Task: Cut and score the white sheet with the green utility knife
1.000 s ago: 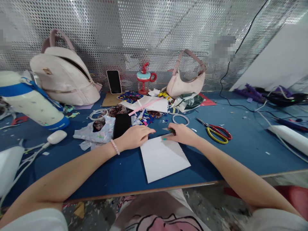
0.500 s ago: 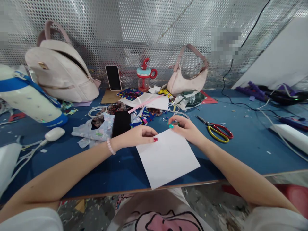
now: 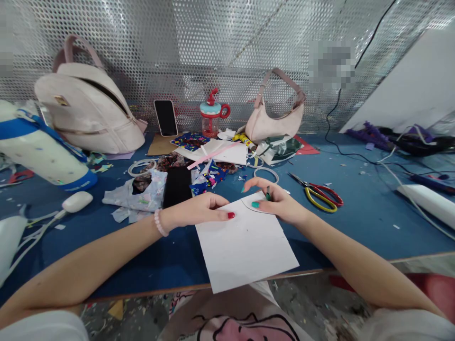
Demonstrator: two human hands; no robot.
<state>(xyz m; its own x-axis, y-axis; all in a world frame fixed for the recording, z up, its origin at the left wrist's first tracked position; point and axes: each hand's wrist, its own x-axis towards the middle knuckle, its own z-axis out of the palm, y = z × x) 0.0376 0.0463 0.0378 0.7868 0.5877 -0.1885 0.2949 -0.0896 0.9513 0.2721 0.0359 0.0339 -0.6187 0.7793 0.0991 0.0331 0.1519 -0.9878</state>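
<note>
Paper (image 3: 247, 255) is gripped by two hands held apart, left hand (image 3: 202, 210) at its far-left corner, right hand (image 3: 284, 206) at its far-right, scissors (image 3: 306, 185) to its right.

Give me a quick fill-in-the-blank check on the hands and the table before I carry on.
1. The left hand has its thumb, nail painted ____, on the white sheet.
2. The scissors lie to the ____ of the right hand.
3. One scissor handle is red, the other ____.
4. The lidded cup stands between the handbag and the propped-up ____.

Missing words: red; right; yellow; phone.
</note>
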